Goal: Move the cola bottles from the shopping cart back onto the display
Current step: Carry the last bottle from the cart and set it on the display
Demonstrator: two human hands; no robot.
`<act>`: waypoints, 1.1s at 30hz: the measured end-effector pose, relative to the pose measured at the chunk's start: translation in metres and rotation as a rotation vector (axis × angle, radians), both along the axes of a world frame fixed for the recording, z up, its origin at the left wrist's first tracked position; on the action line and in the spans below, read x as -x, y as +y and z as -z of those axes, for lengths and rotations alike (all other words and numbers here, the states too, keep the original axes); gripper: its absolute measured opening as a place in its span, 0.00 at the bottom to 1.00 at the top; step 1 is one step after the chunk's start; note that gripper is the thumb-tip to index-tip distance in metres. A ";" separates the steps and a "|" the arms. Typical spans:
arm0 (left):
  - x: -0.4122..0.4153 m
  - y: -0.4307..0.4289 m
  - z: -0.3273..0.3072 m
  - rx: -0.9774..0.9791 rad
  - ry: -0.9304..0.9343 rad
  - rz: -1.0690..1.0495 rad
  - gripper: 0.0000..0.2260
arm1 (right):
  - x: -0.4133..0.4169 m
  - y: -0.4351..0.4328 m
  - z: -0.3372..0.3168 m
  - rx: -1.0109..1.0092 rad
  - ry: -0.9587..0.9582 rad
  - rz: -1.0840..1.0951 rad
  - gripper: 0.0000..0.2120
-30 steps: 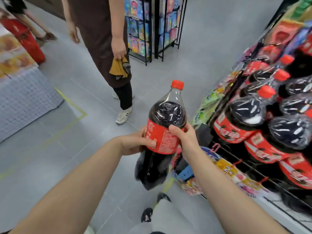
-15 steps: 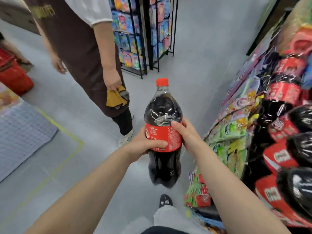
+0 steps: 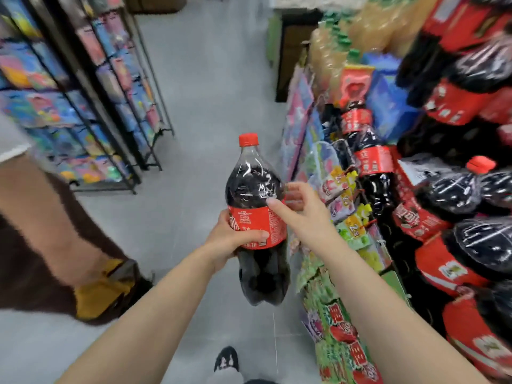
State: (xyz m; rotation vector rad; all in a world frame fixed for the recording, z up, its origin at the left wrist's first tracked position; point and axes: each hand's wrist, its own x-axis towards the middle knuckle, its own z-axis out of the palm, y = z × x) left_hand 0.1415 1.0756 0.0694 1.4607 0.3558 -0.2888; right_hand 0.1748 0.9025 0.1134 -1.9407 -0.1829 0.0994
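Note:
I hold one large cola bottle point(image 3: 256, 189) with a red cap and red label upright in front of me, above the floor. My left hand point(image 3: 231, 241) grips it round the label from the left. Higher up, my right hand point(image 3: 300, 210) has its thumb on the bottle's front and its fingers curled at its right side. The display point(image 3: 432, 217) on the right is stacked with more cola bottles, most lying with caps toward the aisle. The shopping cart is out of view.
A person in a brown apron point(image 3: 33, 261) stands close on the left, holding a yellow cloth point(image 3: 102, 289). Black wire racks point(image 3: 91, 101) of colourful packs stand at the back left. Snack packets point(image 3: 340, 314) hang along the display's front edge. Grey floor runs ahead.
The view has swung right and toward the display. My right hand has slid up from the label to the bottle's shoulder. The person on the left is now much closer.

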 end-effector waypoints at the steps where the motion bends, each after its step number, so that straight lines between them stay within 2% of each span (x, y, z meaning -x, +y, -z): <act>1: -0.015 0.002 -0.004 -0.023 -0.023 0.048 0.51 | -0.003 0.003 -0.003 0.010 -0.013 0.033 0.24; 4: -0.052 -0.004 -0.023 -0.130 -0.100 0.178 0.50 | -0.013 0.014 -0.012 0.029 -0.082 0.209 0.26; 7: -0.092 -0.024 -0.030 -0.268 -0.179 0.247 0.47 | -0.027 0.020 -0.019 0.035 -0.124 0.395 0.42; 9: -0.121 -0.041 -0.026 -0.383 -0.280 0.352 0.47 | -0.040 0.014 -0.030 0.060 -0.118 0.537 0.47; 11: -0.144 -0.058 -0.038 -0.442 -0.334 0.413 0.46 | -0.059 0.000 -0.035 0.068 -0.121 0.666 0.48; 13: -0.155 -0.075 -0.062 -0.438 -0.377 0.443 0.37 | -0.079 -0.017 -0.040 0.065 -0.129 0.749 0.48; 14: -0.160 -0.085 -0.070 -0.402 -0.421 0.454 0.32 | -0.090 -0.026 -0.042 0.067 -0.148 0.765 0.46; 16: -0.182 -0.107 -0.079 -0.335 -0.508 0.497 0.29 | -0.110 -0.044 -0.049 0.063 -0.202 0.790 0.43; 19: -0.234 -0.140 -0.077 -0.322 -0.572 0.587 0.21 | -0.138 -0.075 -0.064 0.043 -0.277 0.828 0.44; 22: -0.271 -0.172 -0.086 -0.323 -0.613 0.651 0.41 | -0.157 -0.109 -0.083 0.042 -0.304 0.856 0.42; 23: -0.278 -0.182 -0.091 -0.321 -0.620 0.662 0.44 | -0.162 -0.121 -0.089 0.051 -0.308 0.869 0.41; 28: -0.310 -0.230 -0.107 -0.277 -0.673 0.704 0.36 | -0.178 -0.165 -0.108 0.124 -0.332 0.922 0.41; 33: -0.327 -0.274 -0.099 -0.242 -0.672 0.790 0.38 | -0.182 -0.202 -0.117 0.223 -0.229 0.974 0.42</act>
